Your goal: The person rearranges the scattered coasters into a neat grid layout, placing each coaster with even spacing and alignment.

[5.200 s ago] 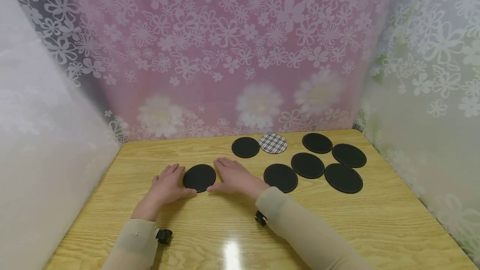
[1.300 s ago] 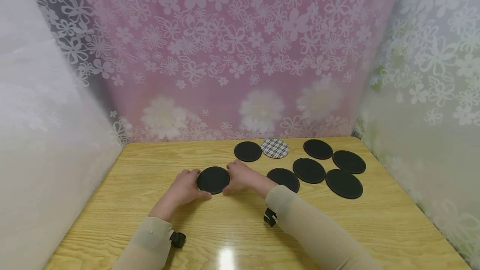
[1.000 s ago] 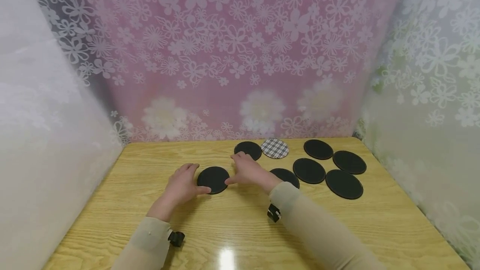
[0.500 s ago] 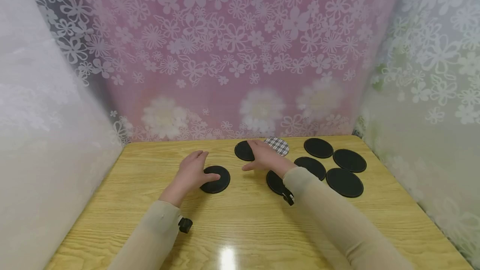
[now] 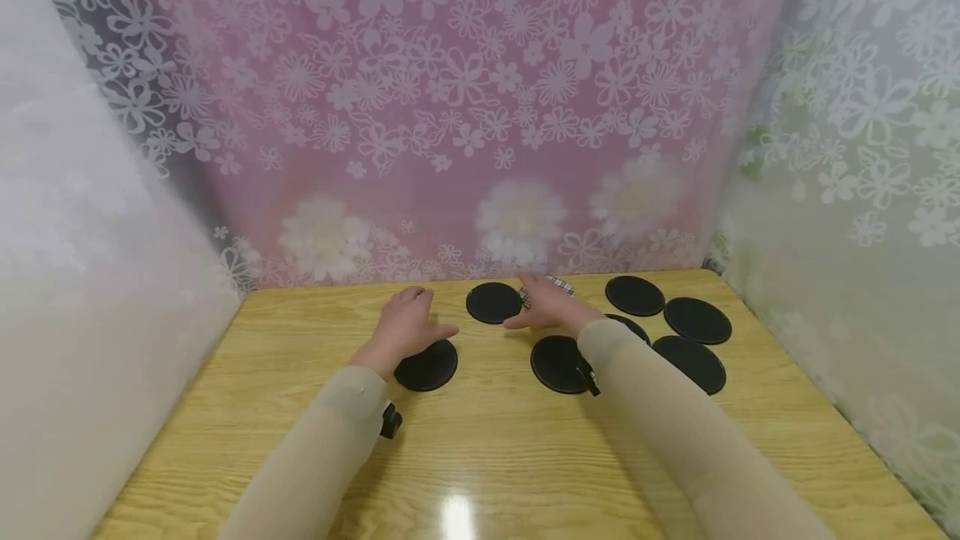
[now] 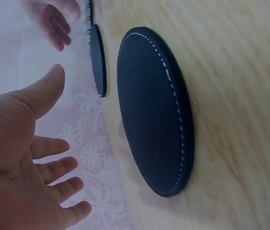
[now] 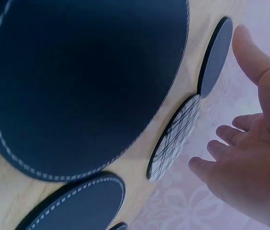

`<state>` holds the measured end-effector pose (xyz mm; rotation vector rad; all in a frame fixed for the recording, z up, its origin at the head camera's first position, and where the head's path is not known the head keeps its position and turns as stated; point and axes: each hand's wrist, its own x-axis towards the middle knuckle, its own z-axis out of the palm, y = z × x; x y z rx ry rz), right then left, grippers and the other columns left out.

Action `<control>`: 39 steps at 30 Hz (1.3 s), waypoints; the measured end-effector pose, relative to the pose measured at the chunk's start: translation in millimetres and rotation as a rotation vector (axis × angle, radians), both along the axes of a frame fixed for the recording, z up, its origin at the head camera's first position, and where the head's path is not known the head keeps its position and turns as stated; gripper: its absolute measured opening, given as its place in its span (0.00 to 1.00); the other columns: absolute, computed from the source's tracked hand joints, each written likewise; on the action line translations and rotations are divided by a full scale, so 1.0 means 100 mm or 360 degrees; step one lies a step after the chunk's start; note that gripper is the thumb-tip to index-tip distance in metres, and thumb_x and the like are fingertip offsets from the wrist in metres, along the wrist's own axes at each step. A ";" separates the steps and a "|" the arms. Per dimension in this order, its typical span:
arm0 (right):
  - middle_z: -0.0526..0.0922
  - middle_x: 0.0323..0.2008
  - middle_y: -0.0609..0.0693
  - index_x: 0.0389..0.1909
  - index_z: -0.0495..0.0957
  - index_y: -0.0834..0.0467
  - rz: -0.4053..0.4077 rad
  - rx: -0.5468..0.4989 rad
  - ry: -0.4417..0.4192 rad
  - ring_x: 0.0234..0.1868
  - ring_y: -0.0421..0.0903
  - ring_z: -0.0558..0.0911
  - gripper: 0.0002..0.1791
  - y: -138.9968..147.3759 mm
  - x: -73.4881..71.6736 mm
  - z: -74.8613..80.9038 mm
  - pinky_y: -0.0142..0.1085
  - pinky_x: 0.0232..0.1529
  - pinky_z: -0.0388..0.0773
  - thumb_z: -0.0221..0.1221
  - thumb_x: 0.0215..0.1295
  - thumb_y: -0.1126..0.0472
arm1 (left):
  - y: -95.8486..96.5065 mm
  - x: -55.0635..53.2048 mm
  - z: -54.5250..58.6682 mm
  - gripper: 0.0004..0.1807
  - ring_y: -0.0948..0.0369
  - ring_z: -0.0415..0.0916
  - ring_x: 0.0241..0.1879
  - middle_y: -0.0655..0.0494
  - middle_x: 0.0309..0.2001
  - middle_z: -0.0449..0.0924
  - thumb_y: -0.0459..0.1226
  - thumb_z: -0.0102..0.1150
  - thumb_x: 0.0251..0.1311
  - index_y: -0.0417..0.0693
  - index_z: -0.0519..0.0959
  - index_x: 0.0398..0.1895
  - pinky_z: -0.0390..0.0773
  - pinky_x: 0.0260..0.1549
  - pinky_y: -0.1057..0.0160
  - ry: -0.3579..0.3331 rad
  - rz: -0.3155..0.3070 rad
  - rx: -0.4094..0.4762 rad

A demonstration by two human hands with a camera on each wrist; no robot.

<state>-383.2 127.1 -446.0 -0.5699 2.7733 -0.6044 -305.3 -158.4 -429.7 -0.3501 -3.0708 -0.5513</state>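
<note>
My left hand (image 5: 406,325) hovers above the far side of a black round coaster (image 5: 427,367), fingers spread and holding nothing. In the left wrist view that stitched coaster (image 6: 149,110) lies flat, apart from the hand. My right hand (image 5: 550,304) is over the plaid coaster (image 5: 562,285) and hides most of it in the head view. In the right wrist view the plaid coaster (image 7: 175,139) is seen beside the hand's relaxed fingers, with a gap between. A black coaster (image 5: 493,303) lies at the plaid one's left edge, between my two hands.
Under the right forearm lies another black coaster (image 5: 558,364). Several more, such as a black coaster (image 5: 697,320), lie on the right of the wooden table (image 5: 450,457). A pink floral curtain (image 5: 450,148) hangs behind the table.
Both hands were beside the left black coaster, which has shifted slightly right since the earliest frame. They have let go; the right moved right to the plaid coaster, the left lifted and moved farther back.
</note>
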 end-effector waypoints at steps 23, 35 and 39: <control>0.50 0.86 0.69 0.88 0.51 0.68 0.0097 0.0057 -0.0023 0.86 0.68 0.54 0.65 0.13 -0.42 -0.29 0.63 0.81 0.56 0.72 0.69 0.32 | 0.35 -0.51 -0.29 0.30 0.34 0.68 0.70 0.35 0.71 0.73 0.59 0.74 0.68 0.42 0.82 0.51 0.71 0.67 0.32 -0.0155 0.0102 -0.0070; 0.66 0.77 0.68 0.81 0.64 0.71 0.0092 0.0086 0.0011 0.76 0.64 0.70 0.50 0.03 -0.19 -0.12 0.57 0.76 0.69 0.72 0.74 0.42 | 0.61 -0.62 -0.40 0.45 0.35 0.66 0.72 0.35 0.74 0.70 0.62 0.75 0.67 0.39 0.78 0.74 0.70 0.68 0.33 -0.0185 0.0098 -0.0082; 0.63 0.81 0.69 0.82 0.64 0.71 0.0115 0.0079 0.0020 0.79 0.66 0.67 0.52 0.04 -0.25 -0.13 0.59 0.77 0.67 0.73 0.72 0.42 | 0.64 -0.65 -0.40 0.44 0.36 0.65 0.73 0.35 0.75 0.69 0.60 0.75 0.68 0.41 0.77 0.75 0.68 0.69 0.32 -0.0195 0.0121 -0.0084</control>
